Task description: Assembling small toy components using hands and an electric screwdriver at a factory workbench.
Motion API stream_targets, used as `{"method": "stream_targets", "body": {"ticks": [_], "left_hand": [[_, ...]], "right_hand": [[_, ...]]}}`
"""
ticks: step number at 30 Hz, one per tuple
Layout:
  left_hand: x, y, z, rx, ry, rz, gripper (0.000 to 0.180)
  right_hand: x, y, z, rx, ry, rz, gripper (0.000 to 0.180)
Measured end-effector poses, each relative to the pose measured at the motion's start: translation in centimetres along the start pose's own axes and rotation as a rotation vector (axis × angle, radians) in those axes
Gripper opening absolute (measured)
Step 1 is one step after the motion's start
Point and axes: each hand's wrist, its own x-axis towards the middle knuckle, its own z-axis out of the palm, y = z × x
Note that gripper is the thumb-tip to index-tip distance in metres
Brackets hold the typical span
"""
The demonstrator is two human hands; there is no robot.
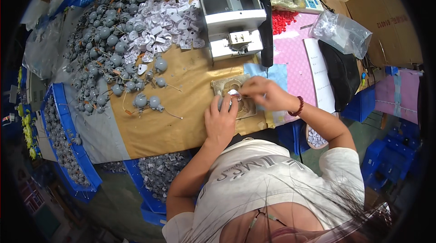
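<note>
A small white part (234, 93) sits over a square plate with a rounded recess (247, 112), at the near edge of the counter (177, 129), in front of a seated-height torso in a white printed shirt (263, 165). The person's 2 bare hands meet there. The left hand (220, 118) has its fingers bent down, gripping the white part against the plate, with a bit of grey showing between them. The right hand (267, 95) comes in from the other side, fingertips drawn together beside the part; I cannot tell whether they pinch anything. A dark red bracelet (297, 106) circles that wrist.

Just beyond the plate lies a light blue cloth (277, 74), with a black upright driver (267, 38) pointing down at it. Behind stands a silver machine (230, 15). To the left, on brown covering, a few grey balls with thin wires (155, 103) lie near a large heap of similar grey balls (102, 29), which runs into a pile of white plastic pieces (170, 20). Right of the driver are small red pieces (284, 21), a white sheet (320, 77), a black pouch (338, 77) and a clear bag (340, 31). A blue bin (93, 172) of grey pieces stands at far left.
</note>
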Motion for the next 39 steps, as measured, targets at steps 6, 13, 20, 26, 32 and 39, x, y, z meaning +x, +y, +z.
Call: {"method": "stream_targets", "body": {"ticks": [6, 13, 20, 26, 32, 39], "left_hand": [[0.2, -0.6, 0.7, -0.094, -0.039, -0.026, 0.047], [0.7, -1.0, 0.7, -0.182, -0.051, -0.019, 0.039], [0.9, -0.9, 0.6, -0.247, -0.04, -0.044, 0.045], [0.7, -1.2, 0.6, -0.246, -0.047, -0.027, 0.043], [0.6, -1.6, 0.9, -0.244, -0.027, 0.003, 0.037], [0.7, -1.9, 0.9, -0.263, -0.018, 0.006, 0.031]], "right_hand": [[-3.7, 2.1, -4.1, 0.224, 0.145, 0.307, 0.017], [-3.8, 1.9, 0.7, -0.372, 0.052, 0.042, 0.037], [-1.9, 1.4, 1.0, 0.882, 0.335, 0.587, 0.028], [0.2, 0.2, 1.2, 1.419, 0.221, 0.57, 0.032], [1.5, 1.1, 1.9, 0.626, -0.047, 0.547, 0.024], [0.8, 0.9, 3.7, -0.049, 0.138, 0.224, 0.034]]}}
